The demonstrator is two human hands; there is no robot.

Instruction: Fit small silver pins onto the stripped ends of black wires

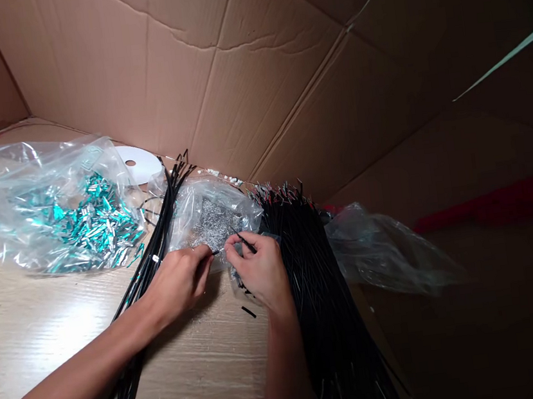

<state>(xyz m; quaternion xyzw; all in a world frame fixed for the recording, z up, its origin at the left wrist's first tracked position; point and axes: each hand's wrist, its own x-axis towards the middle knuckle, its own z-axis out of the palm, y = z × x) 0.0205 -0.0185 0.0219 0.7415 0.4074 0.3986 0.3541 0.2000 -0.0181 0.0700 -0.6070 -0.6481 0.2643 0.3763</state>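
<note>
My left hand (179,281) and my right hand (258,268) meet over a wooden table (34,331), fingertips almost touching. The left hand pinches the end of a thin black wire (215,252). The right hand pinches a small part and a short black wire end (246,242); the part is too small to make out. Just behind the hands lies a clear bag of small silvery metal parts (213,222). A thick bundle of black wires (323,309) runs under my right forearm. A thinner bundle of black wires (156,252) lies beneath my left wrist.
A clear bag of teal and silver pieces (75,220) lies at the left. A white disc (138,160) sits behind it. Cardboard walls (231,68) enclose the back and right. A crumpled clear bag (385,256) lies right of the thick bundle. A short black wire piece (248,312) lies on the table.
</note>
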